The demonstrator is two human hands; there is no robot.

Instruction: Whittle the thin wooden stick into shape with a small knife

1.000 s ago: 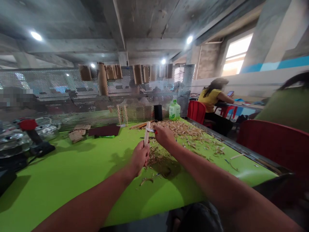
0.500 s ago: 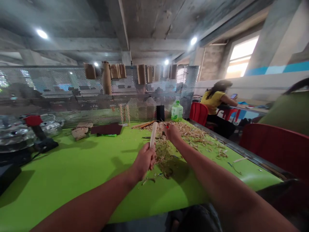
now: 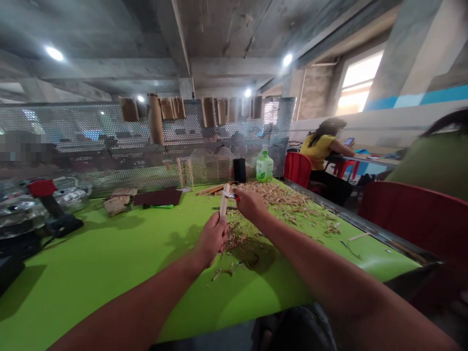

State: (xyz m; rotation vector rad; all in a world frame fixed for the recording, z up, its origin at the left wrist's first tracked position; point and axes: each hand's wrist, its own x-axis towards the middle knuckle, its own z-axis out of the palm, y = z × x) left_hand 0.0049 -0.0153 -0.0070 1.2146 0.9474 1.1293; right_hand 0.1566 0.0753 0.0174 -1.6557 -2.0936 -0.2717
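My left hand [image 3: 213, 237] is closed around the lower end of a pale wooden stick [image 3: 223, 207], which tilts upward away from me. In my right hand [image 3: 251, 204] is a small knife [image 3: 231, 195] with a bit of red at its handle; most of the handle is hidden by my fingers. The blade lies against the upper part of the stick. Beneath and behind both hands, curled wood shavings [image 3: 278, 195] are spread over the green tabletop [image 3: 139, 258].
A green-labelled bottle [image 3: 264, 167] and a black block [image 3: 239, 170] stand at the back. Left are a dark red sheet [image 3: 157, 197], crumpled brown paper [image 3: 117, 202] and a red-and-black power tool [image 3: 51, 204]. Red chairs [image 3: 409, 219] and two people are on the right.
The knife has come from just right of the stick onto its upper part. My right hand has moved left and slightly down. The whole view has shifted a little.
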